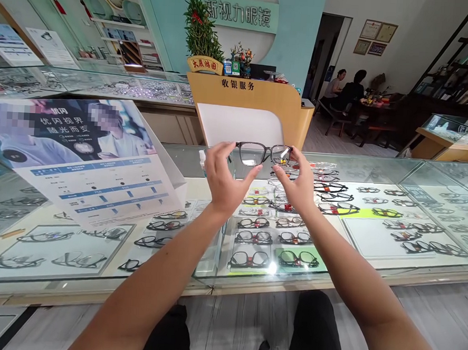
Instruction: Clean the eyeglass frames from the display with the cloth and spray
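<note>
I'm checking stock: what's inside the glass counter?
Rows of eyeglasses show inside the glass counter, some on pale panels. The left forearm, right forearm and printed card hide whatever is behind them.

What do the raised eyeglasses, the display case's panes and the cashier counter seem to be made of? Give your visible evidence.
Eyeglasses: dark, smooth rims, probably plastic, possibly coated metal; transparent lenses, glass or plastic.
Display case: clear, glossy panes, likely glass, given the reflections and see-through surface.
Cashier counter: honey-coloured, satin-looking wood or laminate.
</note>
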{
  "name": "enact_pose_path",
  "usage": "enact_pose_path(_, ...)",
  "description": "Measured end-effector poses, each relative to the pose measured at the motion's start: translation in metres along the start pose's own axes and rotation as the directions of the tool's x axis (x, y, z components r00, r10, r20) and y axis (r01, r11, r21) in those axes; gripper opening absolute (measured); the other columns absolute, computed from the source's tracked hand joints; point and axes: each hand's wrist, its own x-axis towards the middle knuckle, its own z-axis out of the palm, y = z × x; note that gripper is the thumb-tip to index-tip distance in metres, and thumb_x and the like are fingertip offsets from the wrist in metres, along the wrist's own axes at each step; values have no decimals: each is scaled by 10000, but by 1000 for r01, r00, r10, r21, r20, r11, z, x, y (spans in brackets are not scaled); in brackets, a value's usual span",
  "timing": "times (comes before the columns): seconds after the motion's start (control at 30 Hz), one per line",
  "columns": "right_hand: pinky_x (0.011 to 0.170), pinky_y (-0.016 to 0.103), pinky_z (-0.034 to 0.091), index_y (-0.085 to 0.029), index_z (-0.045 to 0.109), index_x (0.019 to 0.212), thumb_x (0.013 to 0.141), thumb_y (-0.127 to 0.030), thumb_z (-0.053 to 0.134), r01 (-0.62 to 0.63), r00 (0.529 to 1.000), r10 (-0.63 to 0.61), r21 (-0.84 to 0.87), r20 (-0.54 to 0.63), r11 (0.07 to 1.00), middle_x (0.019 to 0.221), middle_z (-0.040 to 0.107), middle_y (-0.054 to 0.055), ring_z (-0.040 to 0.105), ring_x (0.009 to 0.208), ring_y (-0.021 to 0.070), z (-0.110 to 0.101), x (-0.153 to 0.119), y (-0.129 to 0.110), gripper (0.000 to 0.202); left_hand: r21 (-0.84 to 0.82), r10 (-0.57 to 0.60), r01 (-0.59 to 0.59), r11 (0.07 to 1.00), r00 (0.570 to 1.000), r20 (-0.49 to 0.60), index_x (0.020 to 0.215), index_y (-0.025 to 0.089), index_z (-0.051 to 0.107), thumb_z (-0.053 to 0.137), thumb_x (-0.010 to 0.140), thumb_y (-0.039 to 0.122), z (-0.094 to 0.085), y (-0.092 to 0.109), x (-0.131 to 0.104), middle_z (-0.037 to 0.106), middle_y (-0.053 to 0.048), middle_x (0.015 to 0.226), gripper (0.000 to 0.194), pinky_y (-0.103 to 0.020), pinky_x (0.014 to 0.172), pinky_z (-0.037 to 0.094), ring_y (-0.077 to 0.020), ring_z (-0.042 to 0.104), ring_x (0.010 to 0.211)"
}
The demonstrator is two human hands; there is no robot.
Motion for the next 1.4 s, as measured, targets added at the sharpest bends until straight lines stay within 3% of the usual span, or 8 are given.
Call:
enact_pose_path(0.13, 1100, 582, 634, -265, 555, 1656, 1020, -643, 738, -10, 1000, 8, 36, 30, 999, 1562, 726, 192, 712, 1402, 352, 1, 1, 2, 762, -4, 40, -40, 999, 999, -13, 1438, 258, 600, 980, 824, 545, -1, 1, 2, 658, -158, 1435, 777, -600, 1234, 505, -387, 637, 1409)
enact_pose_path(0.4, 1103, 567, 638, -250, 617, 1618, 1031, -616, 726, -59, 996, 51, 120, 70, 991, 1534, 756, 181, 731, 1404, 346, 5, -1, 2, 700, 41, 6, -5, 999, 1000, -30, 1416, 250, 635, 967, 817, 598, -4, 7, 3, 673, -156, 1398, 768, -603, 1226, 483, -396, 645, 1369)
enact_pose_path(0.67, 1143, 607, 597, -304, 680, 1531, 1015, -717, 703, -107, 991, 95, 140, 92, 984, 1469, 775, 153, 737, 1346, 361, 4, -3, -1, 661, 90, -31, 30, 996, 999, 7, 1459, 217, 617, 909, 865, 619, -6, 10, 5, 661, -178, 1409, 773, -564, 1218, 457, -393, 618, 1391)
enact_pose_path(0.93, 1090, 588, 597, -283, 634, 1479, 985, -714, 749, 44, 993, -43, 13, -110, 999, 1353, 737, 151, 718, 1207, 342, -7, 2, -11, 665, -1, -116, 116, 993, 992, 44, 1417, 258, 616, 890, 898, 625, 0, 5, 3, 705, -135, 1332, 693, -573, 1150, 538, -349, 725, 1218)
enact_pose_path(1.13, 1146, 637, 588, -317, 485, 1629, 1014, -655, 734, 157, 980, -162, -52, -119, 986, 1505, 633, 180, 664, 1367, 390, -9, 4, -8, 744, -176, -105, 132, 976, 983, 153, 1522, 283, 530, 876, 927, 579, 10, -13, -1, 674, -152, 1479, 749, -554, 1192, 561, -351, 718, 1368)
enact_pose_path(1.4, 1316, 708, 480, -344, 421, 1661, 1045, -645, 689, 202, 973, -204, -27, -106, 979, 1627, 592, 182, 580, 1550, 415, -4, 2, -8, 737, -282, -14, 32, 959, 998, 64, 1602, 305, 466, 935, 883, 498, 17, -21, -7, 567, -164, 1612, 880, -576, 1300, 511, -378, 601, 1548)
